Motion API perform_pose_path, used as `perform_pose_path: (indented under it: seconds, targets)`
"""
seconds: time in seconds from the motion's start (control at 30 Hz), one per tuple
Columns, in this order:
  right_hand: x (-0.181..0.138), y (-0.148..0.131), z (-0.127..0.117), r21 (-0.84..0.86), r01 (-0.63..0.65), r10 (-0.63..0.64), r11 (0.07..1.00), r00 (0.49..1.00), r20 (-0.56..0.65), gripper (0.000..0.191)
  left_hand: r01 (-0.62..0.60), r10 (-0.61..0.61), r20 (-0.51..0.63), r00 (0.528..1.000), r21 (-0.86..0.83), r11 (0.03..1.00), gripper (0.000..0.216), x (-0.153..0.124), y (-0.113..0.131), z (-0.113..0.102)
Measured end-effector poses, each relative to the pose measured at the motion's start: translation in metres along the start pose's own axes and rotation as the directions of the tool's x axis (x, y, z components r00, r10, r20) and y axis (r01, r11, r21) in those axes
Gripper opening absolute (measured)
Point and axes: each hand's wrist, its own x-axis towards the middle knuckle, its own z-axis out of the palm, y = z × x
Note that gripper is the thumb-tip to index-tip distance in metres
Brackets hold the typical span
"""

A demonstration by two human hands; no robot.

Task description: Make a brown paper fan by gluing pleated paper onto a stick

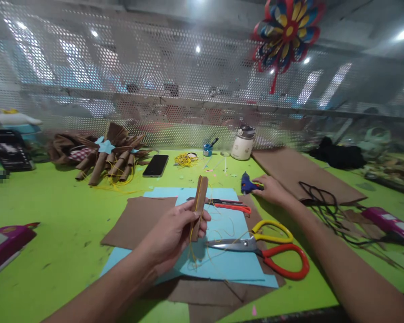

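My left hand (pixel 181 229) is closed around a narrow folded strip of brown paper (pixel 199 208), tilted upright, with yellow thread running along it. At the right, my right hand (pixel 272 190) reaches out with its fingers around the handle of a blue hot glue gun (pixel 246 184) that lies on the table. Below the strip are light blue paper sheets (pixel 222 269) and a brown paper piece (pixel 141 220). Scissors (pixel 245 244) with one yellow and one red handle lie on the blue sheets, and a red-handled cutter (pixel 232 208) is just behind them. Loose yellow thread trails over the paper.
Rolled brown paper pieces with a blue star (pixel 106 146) lie at the back left, near a black phone (pixel 155 166). A white bottle (pixel 243 143) stands by the mesh. Black cord (pixel 323 211) and a purple power strip (pixel 390 224) lie right; a purple tool (pixel 13 246) is left.
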Motion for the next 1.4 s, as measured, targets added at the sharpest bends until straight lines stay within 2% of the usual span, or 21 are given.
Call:
perform_pose_path:
  seconds: [0.1, 0.23, 0.4, 0.57, 0.7, 0.8, 0.93, 1.0, 1.1, 1.17, 1.23, 1.4]
  targets:
    - [-0.001, -0.009, -0.003, 0.042, 0.017, -0.016, 0.999, 0.999, -0.036, 0.025, -0.015, 0.015, -0.004, 1.0, -0.001, 1.0, 0.009, 0.002, 0.0, -0.002]
    - [-0.007, -0.042, -0.011, 0.147, 0.073, -0.063, 0.986, 0.995, -0.071, 0.025, -0.028, 0.028, -0.015, 1.0, 0.012, 1.0, 0.011, 0.004, -0.002, -0.005]
    - [-0.015, -0.083, -0.022, 0.238, 0.185, -0.191, 0.954, 0.982, 0.001, 0.021, -0.035, 0.035, -0.061, 0.998, 0.001, 0.999, 0.017, 0.007, 0.0, -0.006]
    - [-0.012, -0.093, -0.028, 0.26, 0.205, -0.235, 0.944, 0.968, 0.089, 0.018, -0.035, 0.036, -0.109, 0.993, 0.007, 0.999, 0.016, 0.007, 0.004, -0.005]
    - [-0.011, -0.101, -0.031, 0.298, 0.207, -0.246, 0.932, 0.964, 0.1, 0.019, -0.043, 0.044, -0.092, 0.995, 0.008, 0.999, 0.014, 0.007, 0.004, -0.004]
    - [-0.013, -0.121, -0.032, 0.439, 0.15, -0.201, 0.886, 0.977, 0.072, 0.026, -0.041, 0.045, -0.079, 0.996, 0.049, 0.998, 0.011, 0.006, 0.001, -0.003]
    - [-0.022, -0.16, -0.028, 0.715, -0.046, -0.063, 0.698, 0.99, 0.126, 0.063, -0.068, 0.079, -0.061, 0.995, 0.165, 0.984, 0.015, 0.005, -0.004, -0.001]
    - [-0.027, -0.18, -0.023, 0.741, -0.113, -0.02, 0.662, 0.986, 0.168, 0.075, -0.089, 0.105, -0.063, 0.992, 0.215, 0.973, 0.019, 0.006, -0.007, 0.001]
    - [-0.032, -0.202, -0.016, 0.744, -0.142, 0.036, 0.653, 0.987, 0.157, 0.085, -0.111, 0.134, -0.065, 0.989, 0.277, 0.954, 0.018, 0.005, -0.009, 0.004]
    - [-0.032, -0.209, -0.014, 0.759, -0.135, 0.062, 0.637, 0.99, 0.124, 0.085, -0.125, 0.153, -0.069, 0.986, 0.307, 0.943, 0.017, 0.004, -0.01, 0.006]
    - [-0.031, -0.211, -0.015, 0.77, -0.13, 0.083, 0.625, 0.992, 0.1, 0.076, -0.124, 0.156, -0.076, 0.985, 0.323, 0.938, 0.013, 0.002, -0.01, 0.007]
    - [-0.031, -0.203, -0.017, 0.805, -0.145, 0.098, 0.575, 0.989, 0.107, 0.057, -0.061, 0.092, -0.091, 0.992, 0.299, 0.952, 0.017, 0.001, -0.008, 0.009]
